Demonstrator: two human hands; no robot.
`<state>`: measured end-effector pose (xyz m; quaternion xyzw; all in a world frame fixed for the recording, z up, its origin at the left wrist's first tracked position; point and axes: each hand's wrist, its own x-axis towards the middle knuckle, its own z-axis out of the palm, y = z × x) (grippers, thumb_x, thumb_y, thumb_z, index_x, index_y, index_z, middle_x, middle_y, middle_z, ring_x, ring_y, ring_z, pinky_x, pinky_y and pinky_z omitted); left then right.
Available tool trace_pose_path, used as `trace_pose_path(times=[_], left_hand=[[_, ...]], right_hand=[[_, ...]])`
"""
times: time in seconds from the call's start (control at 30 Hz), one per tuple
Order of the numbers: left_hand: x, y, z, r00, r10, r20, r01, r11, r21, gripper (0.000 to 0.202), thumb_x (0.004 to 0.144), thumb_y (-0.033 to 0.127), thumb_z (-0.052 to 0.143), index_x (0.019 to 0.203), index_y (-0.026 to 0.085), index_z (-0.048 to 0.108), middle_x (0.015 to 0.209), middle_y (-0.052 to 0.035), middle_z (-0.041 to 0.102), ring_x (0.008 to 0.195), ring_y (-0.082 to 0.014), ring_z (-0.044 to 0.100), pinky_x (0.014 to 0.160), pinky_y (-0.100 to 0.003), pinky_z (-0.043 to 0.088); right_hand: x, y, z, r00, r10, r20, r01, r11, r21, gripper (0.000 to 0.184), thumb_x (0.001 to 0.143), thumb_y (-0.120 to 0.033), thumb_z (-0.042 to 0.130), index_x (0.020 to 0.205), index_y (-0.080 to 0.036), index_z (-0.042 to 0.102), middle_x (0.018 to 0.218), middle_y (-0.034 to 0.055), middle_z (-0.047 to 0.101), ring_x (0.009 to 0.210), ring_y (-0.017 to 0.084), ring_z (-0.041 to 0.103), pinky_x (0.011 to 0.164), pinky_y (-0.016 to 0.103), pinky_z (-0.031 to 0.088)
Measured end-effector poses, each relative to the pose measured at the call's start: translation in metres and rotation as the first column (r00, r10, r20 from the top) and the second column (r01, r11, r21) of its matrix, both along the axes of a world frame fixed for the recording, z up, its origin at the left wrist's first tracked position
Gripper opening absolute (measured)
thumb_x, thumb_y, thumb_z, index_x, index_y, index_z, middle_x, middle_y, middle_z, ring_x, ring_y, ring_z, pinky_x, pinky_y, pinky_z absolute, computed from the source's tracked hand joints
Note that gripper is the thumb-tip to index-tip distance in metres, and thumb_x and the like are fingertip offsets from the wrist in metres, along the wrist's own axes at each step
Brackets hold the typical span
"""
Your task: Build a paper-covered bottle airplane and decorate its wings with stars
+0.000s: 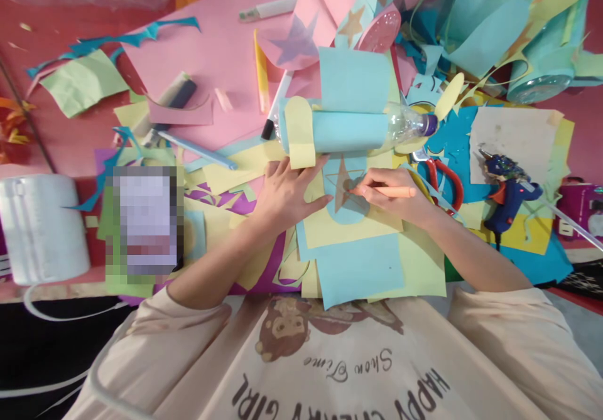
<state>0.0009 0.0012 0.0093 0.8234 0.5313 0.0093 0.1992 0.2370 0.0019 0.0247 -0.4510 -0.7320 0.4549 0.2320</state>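
Observation:
My right hand [393,195] is closed around an orange marker [396,191], its tip on a star drawing [343,184]. Part of the star is coloured orange-brown, on a light blue paper flap with a rounded end. That flap lies over yellow paper [325,235] and reaches up to a clear plastic bottle [400,125] wrapped in light blue paper [351,131]. The bottle lies on its side, purple cap to the right, with yellow paper pieces at both ends. My left hand [294,188] rests flat, fingers spread, on the papers just left of the star.
To the right are red-handled scissors [443,184] and a blue glue gun [506,194]. A blurred-out phone [146,219] and a white case [44,228] are at left. Pens, pink paper [207,49] and several scraps cover the table; another paper-decorated bottle [541,62] lies upper right.

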Motion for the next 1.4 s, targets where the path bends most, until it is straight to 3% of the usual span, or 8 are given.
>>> trace_pose_path(times=[0.37, 0.63, 0.87, 1.03, 1.4], left_hand=[[0.000, -0.001, 0.000, 1.000, 0.004, 0.013, -0.004, 1.000, 0.009, 0.066, 0.087, 0.046, 0.058, 0.147, 0.024, 0.042, 0.113, -0.0109, 0.069, 0.117, -0.0357, 0.054, 0.097, -0.047, 0.036], [0.000, -0.001, 0.000, 1.000, 0.017, 0.016, -0.017, 1.000, 0.010, 0.066, 0.086, 0.047, 0.057, 0.147, 0.026, 0.041, 0.124, -0.0106, 0.067, 0.119, -0.0366, 0.053, 0.095, -0.048, 0.037], [0.000, 0.000, -0.001, 1.000, 0.024, 0.011, -0.024, 1.000, 0.001, 0.068, 0.086, 0.049, 0.058, 0.148, 0.028, 0.039, 0.133, -0.0097, 0.062, 0.120, -0.0371, 0.052, 0.095, -0.047, 0.036], [0.000, -0.001, -0.002, 1.000, 0.021, 0.016, -0.021, 1.000, 0.011, 0.068, 0.087, 0.049, 0.058, 0.148, 0.027, 0.039, 0.129, -0.0098, 0.064, 0.118, -0.0371, 0.053, 0.094, -0.048, 0.037], [-0.001, -0.001, -0.003, 0.999, 0.023, 0.026, -0.023, 1.000, 0.013, 0.069, 0.086, 0.048, 0.058, 0.148, 0.027, 0.039, 0.123, -0.0095, 0.067, 0.115, -0.0354, 0.053, 0.095, -0.047, 0.036]], right_hand=[[0.001, 0.000, 0.004, 1.000, 0.015, 0.000, -0.015, 0.995, -0.101, 0.022, 0.085, -0.029, 0.059, 0.066, -0.017, 0.056, 0.059, -0.0048, 0.058, 0.054, 0.006, 0.047, 0.050, 0.019, 0.032], [0.000, 0.001, -0.003, 0.999, -0.036, -0.013, 0.036, 0.999, -0.020, 0.025, 0.090, -0.035, 0.056, 0.071, -0.018, 0.057, 0.069, -0.0010, 0.067, 0.061, 0.009, 0.055, 0.054, 0.021, 0.036], [0.001, -0.001, -0.006, 0.994, -0.111, -0.006, 0.111, 0.993, 0.040, 0.027, 0.091, -0.039, 0.057, 0.072, -0.020, 0.054, 0.069, -0.0018, 0.066, 0.063, 0.010, 0.057, 0.056, 0.022, 0.039], [0.000, -0.001, -0.005, 0.992, -0.124, -0.004, 0.124, 0.992, 0.040, 0.024, 0.090, -0.035, 0.057, 0.072, -0.020, 0.054, 0.069, -0.0017, 0.066, 0.062, 0.010, 0.057, 0.056, 0.022, 0.039], [0.000, 0.000, 0.001, 0.999, 0.004, 0.052, -0.002, 1.000, -0.029, 0.021, 0.084, -0.028, 0.058, 0.065, -0.018, 0.056, 0.060, -0.0037, 0.062, 0.053, 0.008, 0.050, 0.050, 0.021, 0.034]])
